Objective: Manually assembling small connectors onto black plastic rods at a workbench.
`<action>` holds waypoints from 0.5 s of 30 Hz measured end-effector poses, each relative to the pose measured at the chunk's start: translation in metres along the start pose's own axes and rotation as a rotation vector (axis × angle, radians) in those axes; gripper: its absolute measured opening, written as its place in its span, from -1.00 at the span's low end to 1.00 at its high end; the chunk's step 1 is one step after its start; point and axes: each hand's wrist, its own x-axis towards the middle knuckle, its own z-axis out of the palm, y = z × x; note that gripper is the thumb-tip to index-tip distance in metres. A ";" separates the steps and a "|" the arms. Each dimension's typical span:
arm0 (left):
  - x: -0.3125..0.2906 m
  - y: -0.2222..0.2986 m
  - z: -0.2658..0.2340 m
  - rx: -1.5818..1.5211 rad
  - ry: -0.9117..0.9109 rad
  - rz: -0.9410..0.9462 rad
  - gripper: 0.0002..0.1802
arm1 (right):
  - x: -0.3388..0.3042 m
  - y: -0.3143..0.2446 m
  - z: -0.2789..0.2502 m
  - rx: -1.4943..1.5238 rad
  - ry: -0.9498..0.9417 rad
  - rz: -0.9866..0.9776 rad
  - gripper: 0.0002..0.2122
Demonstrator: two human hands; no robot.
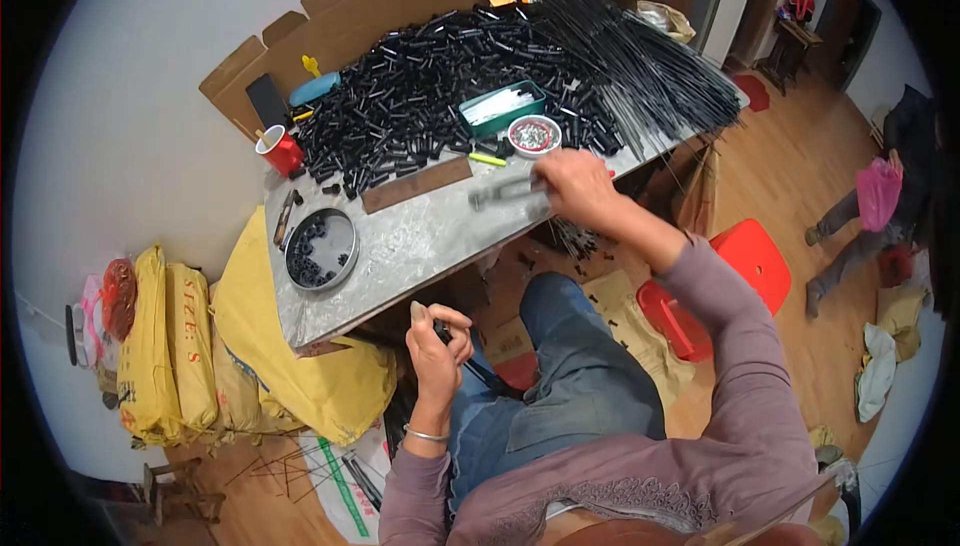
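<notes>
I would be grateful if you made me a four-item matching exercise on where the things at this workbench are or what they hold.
Things:
1. Grey metal hand tool, blurred
2. Red cup
3. Round grey metal tin
4. Small round white dish with a red ring

Places or states:
A. Holds small shiny metal pieces
B. Holds small black pieces
C. In the right hand
D. Holds a light-coloured stick

Pairs: 1-C, 2-D, 3-B, 4-A
</notes>
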 end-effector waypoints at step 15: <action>0.008 -0.004 -0.006 -0.024 -0.030 -0.011 -0.31 | 0.077 0.072 0.049 -0.196 -0.239 0.266 -0.85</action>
